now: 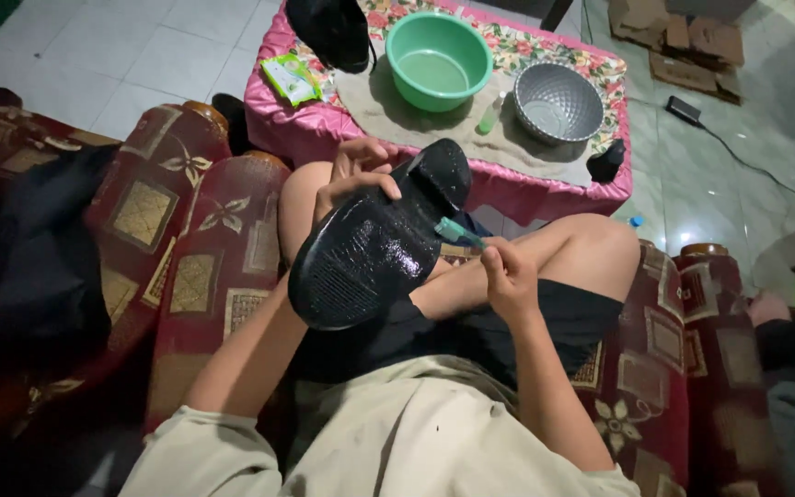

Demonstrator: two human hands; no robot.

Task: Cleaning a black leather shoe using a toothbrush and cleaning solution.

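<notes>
My left hand (pixel 358 172) grips a black shoe (pixel 370 253) by its upper edge, with the wet, glossy sole turned up over my lap. My right hand (pixel 506 272) holds a small teal brush (pixel 457 233), a toothbrush by its look, whose head touches the sole near the heel. Both hands sit above my bare knees, in front of a low table.
The low table (pixel 305 129) has a pink floral cover and carries a green basin (pixel 438 57), a silver bowl (pixel 558 101), a small green bottle (pixel 490 114), a wipes packet (pixel 291 78) and another black shoe (pixel 333 32). Red patterned sofa arms flank me. Cardboard (pixel 683 41) lies on the tiled floor.
</notes>
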